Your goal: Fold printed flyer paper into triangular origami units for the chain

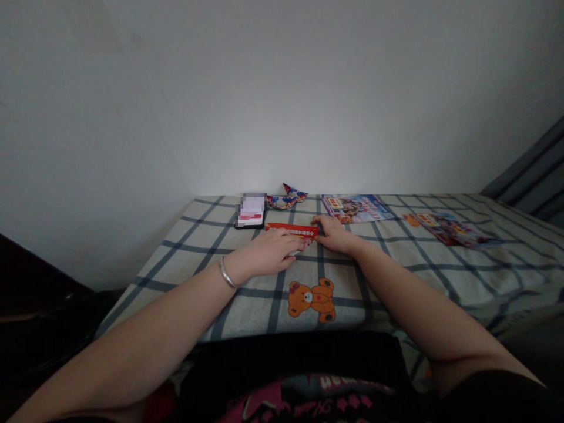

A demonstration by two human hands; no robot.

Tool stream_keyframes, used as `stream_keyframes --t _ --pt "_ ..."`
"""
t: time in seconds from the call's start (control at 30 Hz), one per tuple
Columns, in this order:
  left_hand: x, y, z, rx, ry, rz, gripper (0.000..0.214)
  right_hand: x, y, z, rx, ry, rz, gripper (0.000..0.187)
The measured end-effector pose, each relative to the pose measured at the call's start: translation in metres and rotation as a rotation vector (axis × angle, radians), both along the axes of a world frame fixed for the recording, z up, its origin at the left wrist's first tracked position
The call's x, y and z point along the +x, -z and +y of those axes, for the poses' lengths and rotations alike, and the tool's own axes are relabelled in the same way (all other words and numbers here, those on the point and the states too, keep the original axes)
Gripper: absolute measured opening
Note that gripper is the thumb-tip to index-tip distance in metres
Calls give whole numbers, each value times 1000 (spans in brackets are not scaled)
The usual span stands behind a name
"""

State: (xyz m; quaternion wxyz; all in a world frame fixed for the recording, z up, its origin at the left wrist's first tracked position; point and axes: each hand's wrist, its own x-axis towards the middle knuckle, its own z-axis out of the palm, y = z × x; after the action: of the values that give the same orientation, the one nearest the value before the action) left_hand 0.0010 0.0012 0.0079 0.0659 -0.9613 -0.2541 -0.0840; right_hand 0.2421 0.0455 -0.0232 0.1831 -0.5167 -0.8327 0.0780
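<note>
A red strip of folded paper (304,231) with pale printed characters lies on the bed-like surface in front of me, a colourful printed part showing at its lower edge. My left hand (275,249) rests across its left and middle part, fingers closed together over the paper and thumb near its lower edge. A silver bangle (227,273) circles the left wrist. At the strip's right end, my right hand (332,233) has its thumb and forefinger against the paper's edge. The fingers cover part of the printing, and the paper's underside is hidden.
A phone (251,212) with a lit, partly blurred screen lies beyond the left hand. Behind the strip is a folded paper shape (288,198). Two colourful leaflets, a nearer one (456,229) and a farther one (356,208), lie right on the checked cloth (259,305). A wall (282,106) rises behind.
</note>
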Motion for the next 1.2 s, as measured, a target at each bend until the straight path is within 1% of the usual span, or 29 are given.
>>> stream_keyframes --t 0.17,0.37,0.5,0.6,0.67,0.77,0.87,0.97,1.0,1.07,1.2 --pt "-5 0 2 -48 33 -24 29 1 -2 -1 -13 -5 -11 41" --pt "-7 1 2 -50 49 -28 28 3 -1 -2 8 -28 -5 40" --pt "-8 2 2 -40 56 -39 27 3 -3 -5 90 -22 -7 42" --pt "-8 2 3 -30 70 -52 28 2 -5 -8 155 -82 50 36" --pt "-9 3 3 -17 85 -43 30 0 -6 -9 170 -138 86 33" --pt "-9 3 3 21 100 -16 35 -5 -8 -12 183 -177 47 30" --pt "-9 2 4 36 121 -17 34 -9 -10 -15 192 -184 19 30" --pt "-11 1 6 69 149 -22 33 -12 -11 -18 189 -159 22 33" --pt "-12 0 6 92 148 -30 34 -12 -12 -19 183 -147 16 35" --pt "-14 -1 7 136 115 -58 42 -13 -13 -21 167 -116 -3 39" --pt "-18 0 10 150 -9 -93 66 -14 -14 -22 133 -80 -32 46"
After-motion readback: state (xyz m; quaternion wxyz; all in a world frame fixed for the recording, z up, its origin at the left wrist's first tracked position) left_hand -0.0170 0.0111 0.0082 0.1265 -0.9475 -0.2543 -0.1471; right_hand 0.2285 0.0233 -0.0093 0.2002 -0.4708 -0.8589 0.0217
